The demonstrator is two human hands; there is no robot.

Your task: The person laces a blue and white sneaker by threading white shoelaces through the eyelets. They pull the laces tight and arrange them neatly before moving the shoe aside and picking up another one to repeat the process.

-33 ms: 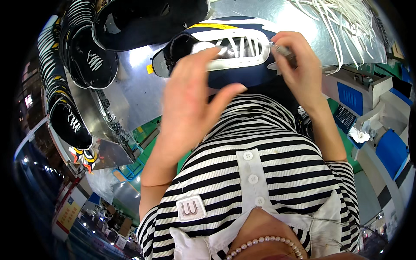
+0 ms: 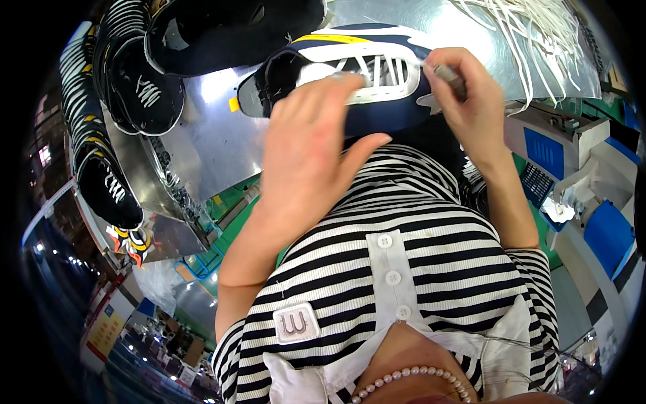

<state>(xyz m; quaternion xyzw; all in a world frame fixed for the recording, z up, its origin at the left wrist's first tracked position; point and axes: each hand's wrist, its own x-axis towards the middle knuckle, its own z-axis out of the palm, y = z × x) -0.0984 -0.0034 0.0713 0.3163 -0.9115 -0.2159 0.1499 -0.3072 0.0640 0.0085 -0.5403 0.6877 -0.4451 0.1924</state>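
A navy shoe upper [image 2: 387, 114] with white trim, a yellow stripe and white laces threaded across its opening lies at the near edge of the metal table, its toe to the right. My left hand [image 2: 309, 145], slightly blurred, is over the shoe's opening, fingers together and partly bent, thumb stretched well apart; no object shows in it. At the toe end of the lacing, my right hand [image 2: 471, 101] is closed around a small hand tool with a greyish handle [image 2: 449, 81]. The tool's tip is near the white trim and too small to make out.
Several dark shoe uppers [image 2: 151, 97] with white laces stand stacked along the left. A black upper [image 2: 235, 34] lies behind the shoe. A bundle of loose white laces [image 2: 531, 40] spreads over the metal table [image 2: 219, 148] at the far right. Blue-and-grey equipment [image 2: 545, 151] stands right of the table.
My left hand has shifted a little to the right across the shoe. My right hand has moved slightly right, still holding the tool.
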